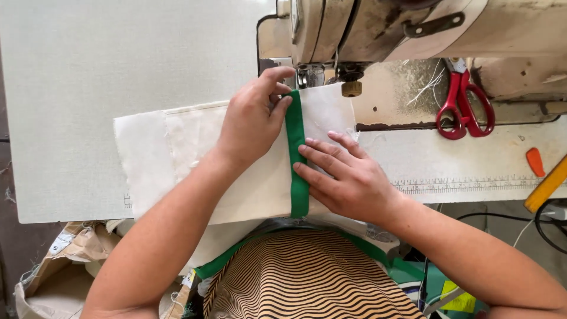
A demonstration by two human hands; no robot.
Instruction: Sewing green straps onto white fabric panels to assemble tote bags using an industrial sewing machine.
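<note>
Both hands flat, left hand (251, 121) and right hand (348, 177) pinning the green binding strip (297, 159) onto cream fabric (177, 153), feeding toward the presser foot (311, 75); keeping edges aligned looks key.

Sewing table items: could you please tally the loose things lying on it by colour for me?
Green: 1, the fabric strip under both hands
Cream: 1, the cloth panel
Red: 1, the scissors
Orange: 1, a small piece
Yellow: 1, a ruler at the right edge
Total: 5
</note>
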